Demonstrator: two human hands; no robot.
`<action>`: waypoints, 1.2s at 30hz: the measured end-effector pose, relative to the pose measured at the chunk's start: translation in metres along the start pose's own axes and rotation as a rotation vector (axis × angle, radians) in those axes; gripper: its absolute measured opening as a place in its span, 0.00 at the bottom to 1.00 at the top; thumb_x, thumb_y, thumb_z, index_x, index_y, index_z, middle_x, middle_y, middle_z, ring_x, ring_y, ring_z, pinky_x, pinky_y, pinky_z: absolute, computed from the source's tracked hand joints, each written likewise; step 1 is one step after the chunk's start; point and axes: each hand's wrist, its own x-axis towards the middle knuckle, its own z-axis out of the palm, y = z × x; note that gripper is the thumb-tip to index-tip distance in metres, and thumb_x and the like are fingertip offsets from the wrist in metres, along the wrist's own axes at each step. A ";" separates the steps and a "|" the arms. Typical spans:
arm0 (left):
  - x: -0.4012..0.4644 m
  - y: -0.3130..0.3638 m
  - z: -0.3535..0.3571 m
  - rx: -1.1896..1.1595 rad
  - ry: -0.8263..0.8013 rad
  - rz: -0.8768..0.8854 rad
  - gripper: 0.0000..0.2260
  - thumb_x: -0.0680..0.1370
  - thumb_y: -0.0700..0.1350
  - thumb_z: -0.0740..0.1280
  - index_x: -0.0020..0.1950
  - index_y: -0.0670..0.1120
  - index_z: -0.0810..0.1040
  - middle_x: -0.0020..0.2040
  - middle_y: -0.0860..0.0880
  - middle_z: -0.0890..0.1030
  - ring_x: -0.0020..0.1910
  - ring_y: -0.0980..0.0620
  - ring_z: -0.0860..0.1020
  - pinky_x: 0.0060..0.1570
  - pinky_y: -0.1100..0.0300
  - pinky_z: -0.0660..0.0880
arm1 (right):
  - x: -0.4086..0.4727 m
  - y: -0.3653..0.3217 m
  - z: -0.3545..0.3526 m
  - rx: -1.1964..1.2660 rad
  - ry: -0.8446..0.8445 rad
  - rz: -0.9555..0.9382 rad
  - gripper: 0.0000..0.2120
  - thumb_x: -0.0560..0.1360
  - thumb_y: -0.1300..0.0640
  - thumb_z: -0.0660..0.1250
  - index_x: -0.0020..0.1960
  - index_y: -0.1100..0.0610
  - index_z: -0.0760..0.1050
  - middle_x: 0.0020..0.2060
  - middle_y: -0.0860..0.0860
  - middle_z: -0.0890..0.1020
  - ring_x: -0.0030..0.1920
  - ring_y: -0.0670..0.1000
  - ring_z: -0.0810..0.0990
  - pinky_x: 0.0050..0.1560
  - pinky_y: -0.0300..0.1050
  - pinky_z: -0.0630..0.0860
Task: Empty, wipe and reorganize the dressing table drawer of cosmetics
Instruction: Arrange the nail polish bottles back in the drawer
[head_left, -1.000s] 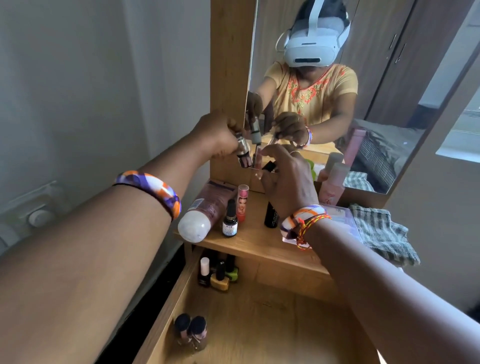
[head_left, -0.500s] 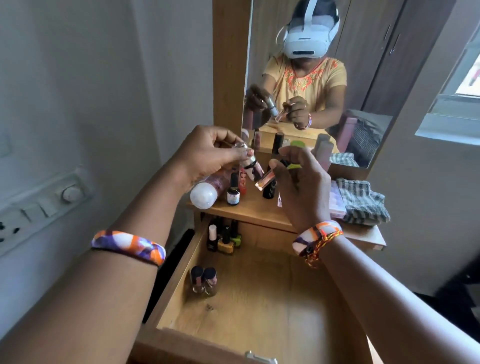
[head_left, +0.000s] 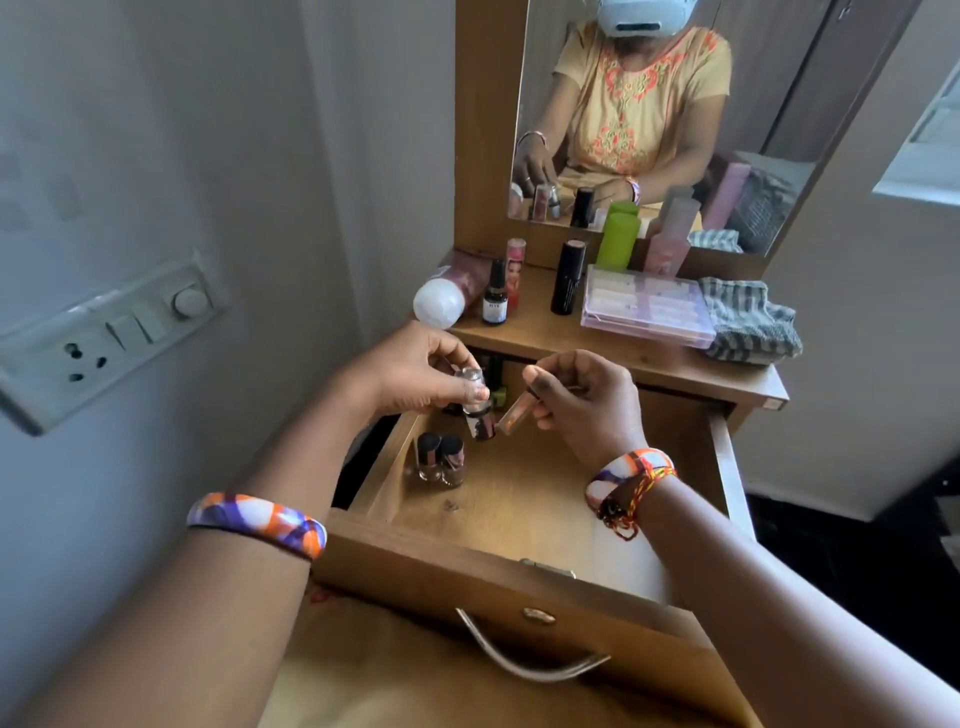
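**Drawer restock — two small cosmetics in hand**

Drawer (head_left: 519, 499) stands pulled out under both my hands, its floor mostly bare wood. By my reading the emptying and wiping are done and I am at the putting-back stage.

Left hand (head_left: 415, 374): fingers curled round a small bottle (head_left: 475, 410) with a clear cap, held roughly upright, base down. Right hand (head_left: 582, 400): thumb and fingers pinch a slim tube (head_left: 511, 418), tilted, its lower end almost meeting the bottle; contact I cannot tell.

Just below my left grip, two dark-capped bottles (head_left: 440, 460) stand together against the drawer's left wall. More small bottles sit beyond my left hand at the drawer's back, partly hidden.

Next move, as I judge it: lower the bottle beside that pair, base flat, without knocking them. The tube then needs its own spot.

Both forearms reach forward over the drawer front, wrists level, hands close together.
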 end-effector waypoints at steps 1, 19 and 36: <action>-0.002 -0.001 0.002 0.030 -0.040 -0.016 0.10 0.70 0.40 0.73 0.50 0.42 0.81 0.44 0.46 0.80 0.35 0.57 0.74 0.27 0.70 0.71 | -0.003 0.004 0.000 -0.012 -0.017 0.028 0.06 0.72 0.56 0.71 0.44 0.58 0.78 0.35 0.53 0.83 0.31 0.47 0.81 0.34 0.41 0.80; 0.038 -0.037 0.028 0.487 0.343 -0.094 0.12 0.66 0.44 0.77 0.49 0.49 0.83 0.50 0.48 0.82 0.50 0.46 0.80 0.50 0.51 0.79 | -0.022 0.033 0.002 -0.148 -0.077 0.120 0.07 0.70 0.58 0.73 0.47 0.57 0.78 0.42 0.55 0.83 0.43 0.53 0.84 0.47 0.47 0.82; 0.033 -0.037 0.029 0.910 0.138 0.004 0.14 0.74 0.36 0.67 0.56 0.50 0.78 0.55 0.47 0.75 0.54 0.44 0.75 0.44 0.55 0.72 | -0.022 0.033 0.000 -0.244 -0.097 0.059 0.07 0.72 0.59 0.71 0.48 0.58 0.78 0.42 0.50 0.80 0.45 0.50 0.81 0.44 0.37 0.79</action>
